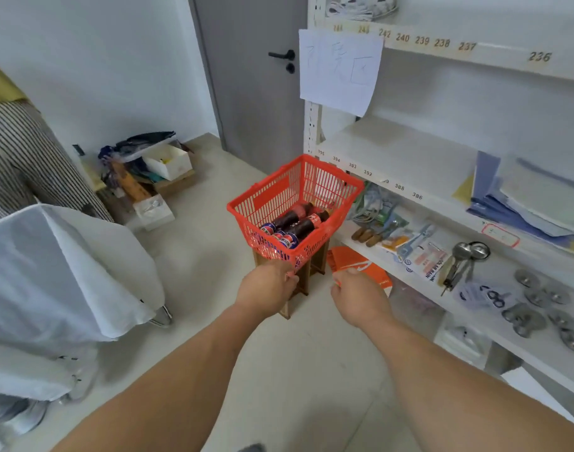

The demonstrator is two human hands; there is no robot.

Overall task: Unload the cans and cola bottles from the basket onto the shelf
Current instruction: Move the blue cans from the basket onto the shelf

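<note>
A red plastic basket (266,203) stands on a small wooden stool (303,282) beside the white shelf (393,158). Inside it lie two cola bottles (303,223) with red labels and several blue cans (280,238) at the near end. My left hand (267,288) grips the basket at its near corner, fingers curled under the rim. My right hand (357,295) hovers just right of the stool with fingers curled. A small red bit shows at its fingertips, and I cannot tell whether it holds anything.
An orange box (363,269) lies under the shelf by my right hand. The lower shelf board holds packets, tools and metal discs (536,298); the middle board carries blue folders (513,203). A white-draped cart (57,272) and a person in striped clothing (24,158) stand left; floor clutter (148,171) sits near a grey door (253,76).
</note>
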